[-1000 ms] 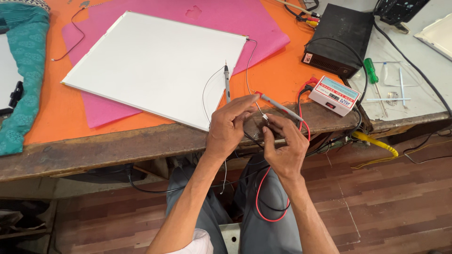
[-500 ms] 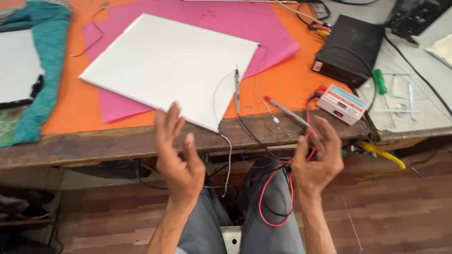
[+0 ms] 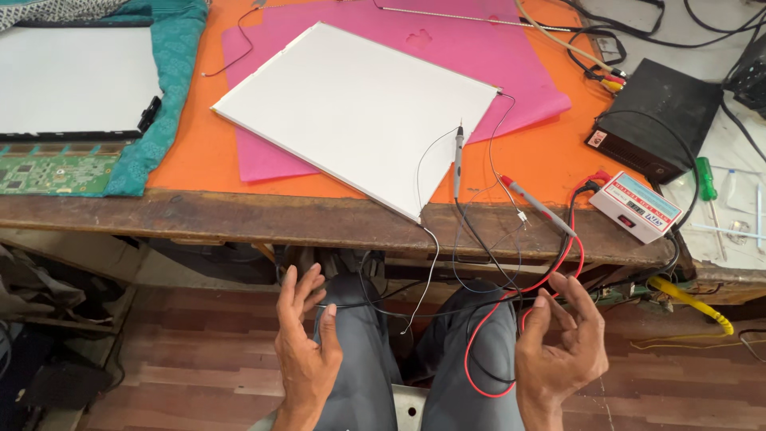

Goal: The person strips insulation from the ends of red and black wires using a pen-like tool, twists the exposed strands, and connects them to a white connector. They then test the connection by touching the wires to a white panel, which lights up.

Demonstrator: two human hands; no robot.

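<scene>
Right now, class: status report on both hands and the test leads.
Left hand open, empty. Right hand open, red lead beside its fingers. Probes on bench.

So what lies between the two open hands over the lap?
In the head view, a thin black wire and the red lead cross the knees between the left hand and right hand.

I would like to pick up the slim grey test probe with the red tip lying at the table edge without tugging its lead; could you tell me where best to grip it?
Grip the grey test probe with the red tip mid-barrel, coming from above. It lies flat and slanted on the orange table cover, tip away from the edge, and its red lead leaves the near end, so the middle is free. The right hand is nearest.
</scene>
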